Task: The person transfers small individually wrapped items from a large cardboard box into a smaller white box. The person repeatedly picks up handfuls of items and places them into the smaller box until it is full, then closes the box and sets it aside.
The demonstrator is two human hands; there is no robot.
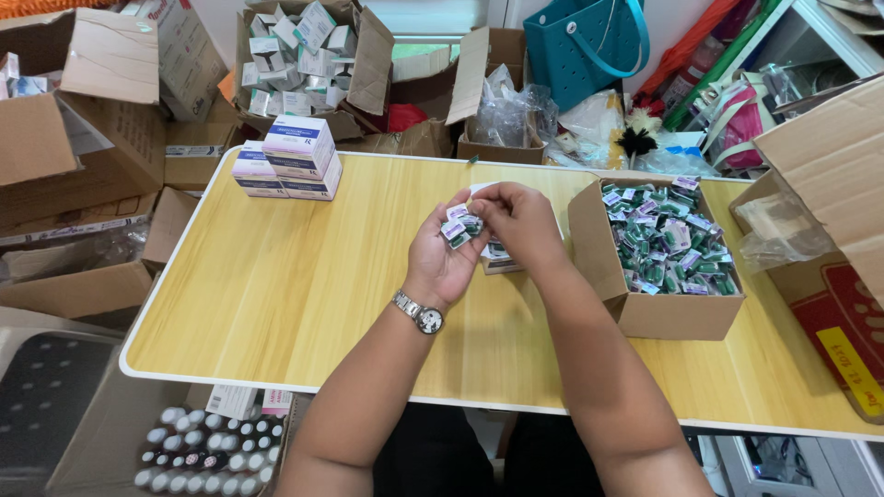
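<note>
Two bare hands meet over the middle of a long yellow wooden table [304, 276] in the head camera's view. The left hand [444, 250] is turned palm up, with a silver wristwatch [422, 315] on its wrist. Its fingers curl loosely around a few small green and white packets [459, 226] that lie in the palm. The right hand [520, 221] comes in from the other side, and its fingertips pinch close together at the top of those packets. A small white box [498, 258] sits on the table just under the hands, mostly hidden.

Near the right hand stands an open brown cardboard box [645, 308] full of the same kind of green and white packets [668, 239]. At the far left corner of the table is a short stack of white and purple boxes [290, 158]. Behind the table are more brown cartons [304, 55] with little white boxes inside, and a teal plastic bag with holes [585, 41]. Low down on the left, a carton holds rows of small bottles with silver caps [207, 451].
</note>
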